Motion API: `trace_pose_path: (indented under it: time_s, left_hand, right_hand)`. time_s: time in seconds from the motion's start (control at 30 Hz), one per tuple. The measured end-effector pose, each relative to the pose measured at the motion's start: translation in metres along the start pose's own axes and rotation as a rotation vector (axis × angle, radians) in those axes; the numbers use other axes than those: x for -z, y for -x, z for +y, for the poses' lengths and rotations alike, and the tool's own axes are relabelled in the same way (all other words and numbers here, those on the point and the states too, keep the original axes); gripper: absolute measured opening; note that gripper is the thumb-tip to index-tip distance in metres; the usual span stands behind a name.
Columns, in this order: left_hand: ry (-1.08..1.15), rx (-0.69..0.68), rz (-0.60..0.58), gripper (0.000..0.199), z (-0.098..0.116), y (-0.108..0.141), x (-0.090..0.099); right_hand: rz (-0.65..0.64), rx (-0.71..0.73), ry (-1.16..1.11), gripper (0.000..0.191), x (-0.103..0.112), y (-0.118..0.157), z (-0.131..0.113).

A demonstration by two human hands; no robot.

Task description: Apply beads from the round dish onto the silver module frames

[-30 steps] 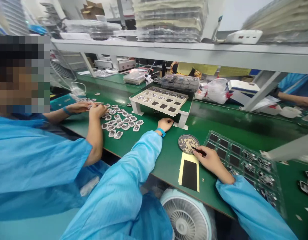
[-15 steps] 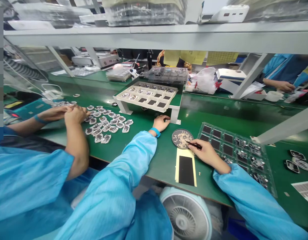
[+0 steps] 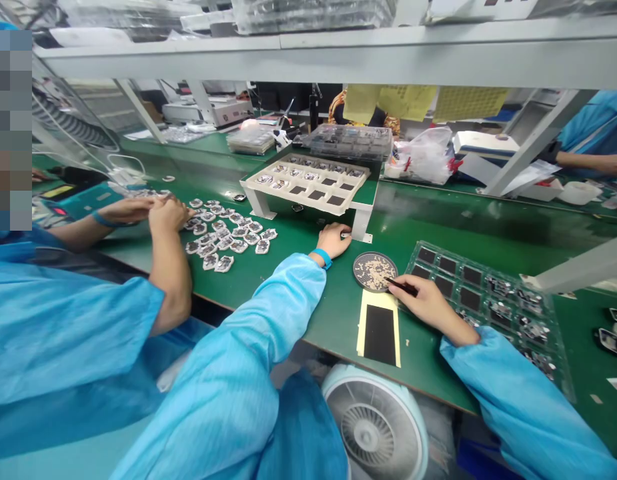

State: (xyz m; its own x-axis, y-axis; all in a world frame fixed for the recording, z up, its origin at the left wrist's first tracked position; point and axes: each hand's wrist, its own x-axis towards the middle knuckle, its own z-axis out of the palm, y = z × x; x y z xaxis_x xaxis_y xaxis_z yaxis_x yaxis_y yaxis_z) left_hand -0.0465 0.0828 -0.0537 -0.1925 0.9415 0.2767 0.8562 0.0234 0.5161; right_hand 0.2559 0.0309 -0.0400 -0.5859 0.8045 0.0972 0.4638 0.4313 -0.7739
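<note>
My right hand (image 3: 428, 305) pinches dark tweezers (image 3: 402, 287), whose tips reach into a round dark dish (image 3: 361, 270) of small beige pieces. Below the dish lies a yellow sheet with a black rectangle (image 3: 381, 337). My left hand (image 3: 334, 241) rests on the green table by the foot of a white-legged stand (image 3: 362, 223). Its fingers are curled, and what they may hold is too small to make out. On the stand sits a cream tray (image 3: 318, 200) with small metallic parts in some of its pockets.
A clear tray (image 3: 481, 283) with metallic parts and dark pockets lies at right. White-rimmed parts (image 3: 238, 245) are spread at left, beside a co-worker's hands (image 3: 163, 215). A shelf (image 3: 308, 63) spans above; a fan (image 3: 373, 423) stands below the table edge.
The view has shifted, so the scene sits farther right and slightly higher. The tweezers stay over the dish, with their tips slightly farther right in it. My left hand remains by the stand's foot.
</note>
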Motion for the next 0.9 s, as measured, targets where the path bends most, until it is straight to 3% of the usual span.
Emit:
trace_pose_path:
  time_s: [0.63,0.8,0.9]
  left_hand:
    - [-0.012,0.023,-0.02,0.029,0.007,0.005,-0.001]
    - [-0.029,0.025,-0.014,0.033,0.012,0.009,0.0]
    - [-0.05,0.007,-0.015,0.037,0.011,0.011,0.0]
  right_hand:
    - [0.026,-0.061,0.065,0.047,-0.002,0.001,0.008]
    - [0.064,-0.073,0.097,0.052,-0.004,-0.001,0.019]
    - [0.118,-0.066,0.117,0.055,-0.006,-0.001,0.037]
